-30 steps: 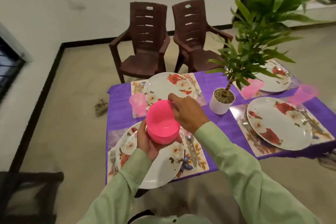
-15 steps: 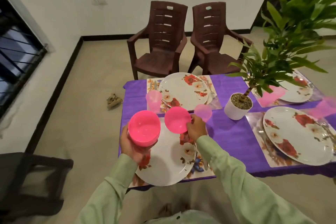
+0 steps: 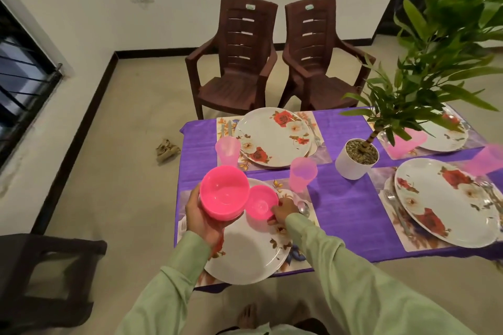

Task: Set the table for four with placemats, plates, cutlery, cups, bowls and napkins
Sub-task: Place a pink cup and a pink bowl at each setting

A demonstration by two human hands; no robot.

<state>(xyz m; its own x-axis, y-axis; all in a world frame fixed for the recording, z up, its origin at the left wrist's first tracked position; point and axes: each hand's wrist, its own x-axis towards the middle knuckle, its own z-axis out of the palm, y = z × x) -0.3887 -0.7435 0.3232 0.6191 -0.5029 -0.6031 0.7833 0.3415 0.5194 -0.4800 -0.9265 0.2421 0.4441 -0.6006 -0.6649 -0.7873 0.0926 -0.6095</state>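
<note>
Lowered since earlier, the right hand [image 3: 284, 211] is gripping one bowl [image 3: 261, 205] and setting it onto the near plate [image 3: 245, 258]. The left hand [image 3: 202, 221] is holding the bowl stack [image 3: 224, 192] above that plate's left edge. Other bowls and napkins are seemingly remaining.

1. Smooth, glossy pink plastic: stack of bowls [image 3: 224, 193], single bowl [image 3: 261, 205].
2. Translucent pink plastic, frosted look: cup [image 3: 302, 173].
3. Glossy white, floral print, smooth: plate [image 3: 273, 136].
4. Purple cloth, faint sheen, streaky weave: tablecloth [image 3: 343, 207].
5. Shiny metal: spoon [image 3: 303, 208].
6. Dull brown moulded plastic: chair [image 3: 239, 62].
7. Smooth, matt white: plant pot [image 3: 351, 166]; rough gravel [image 3: 360, 151] on top.
</note>
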